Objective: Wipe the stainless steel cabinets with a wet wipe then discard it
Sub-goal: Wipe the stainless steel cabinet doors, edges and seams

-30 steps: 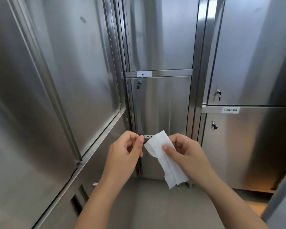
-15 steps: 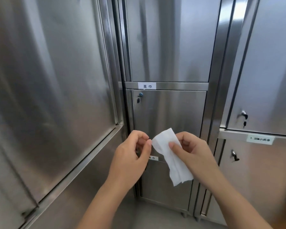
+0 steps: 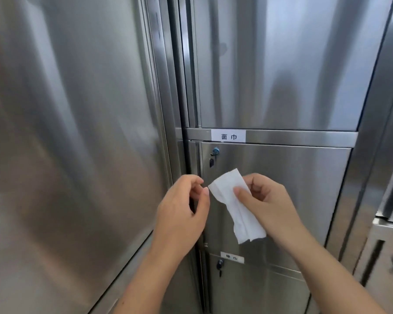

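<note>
Prep step. Your right hand (image 3: 268, 205) pinches the folded wet wipe (image 3: 232, 200), thumb on top, in front of the middle cabinet door (image 3: 293, 177), near its left edge and below the lock (image 3: 215, 151). Your left hand (image 3: 182, 209) is curled at the wipe's upper corner; can't tell if it grips. Wiping looks not yet begun. Next: open the wipe out and press it flat on the steel.

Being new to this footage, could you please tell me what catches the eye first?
The white wet wipe, held at centre by the right hand, with the left hand curled at its upper corner. All around stand steel cabinet doors, a white label on the rail above.
</note>
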`<state>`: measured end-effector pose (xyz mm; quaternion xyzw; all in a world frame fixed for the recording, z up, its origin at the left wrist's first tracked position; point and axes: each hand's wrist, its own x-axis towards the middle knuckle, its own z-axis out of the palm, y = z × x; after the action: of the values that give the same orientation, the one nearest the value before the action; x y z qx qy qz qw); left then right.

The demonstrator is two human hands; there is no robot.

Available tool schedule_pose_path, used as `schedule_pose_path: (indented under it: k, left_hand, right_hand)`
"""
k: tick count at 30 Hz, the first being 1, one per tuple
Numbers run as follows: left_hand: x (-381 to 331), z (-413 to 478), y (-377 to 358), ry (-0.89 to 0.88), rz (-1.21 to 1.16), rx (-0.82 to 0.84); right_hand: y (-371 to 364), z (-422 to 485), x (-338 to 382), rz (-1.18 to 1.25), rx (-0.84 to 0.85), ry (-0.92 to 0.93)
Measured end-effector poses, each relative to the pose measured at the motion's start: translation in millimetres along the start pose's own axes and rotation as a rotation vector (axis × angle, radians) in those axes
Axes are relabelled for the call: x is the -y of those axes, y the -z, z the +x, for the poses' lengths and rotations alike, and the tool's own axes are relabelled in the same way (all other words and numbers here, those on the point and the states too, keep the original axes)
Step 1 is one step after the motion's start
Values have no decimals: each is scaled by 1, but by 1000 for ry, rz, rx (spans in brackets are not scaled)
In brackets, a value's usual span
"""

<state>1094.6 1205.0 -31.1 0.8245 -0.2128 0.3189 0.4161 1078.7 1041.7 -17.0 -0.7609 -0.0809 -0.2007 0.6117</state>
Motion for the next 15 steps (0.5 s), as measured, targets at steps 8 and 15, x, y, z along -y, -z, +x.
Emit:
schedule_pose_path:
  k: [8, 15]
  left_hand:
    - [53, 65, -2, 46, -9, -89]
    - [81, 101, -10, 72, 94, -160]
  right_hand:
    - [-44, 83, -11, -16, 45, 81]
    - [-61, 148, -29, 74, 89, 98]
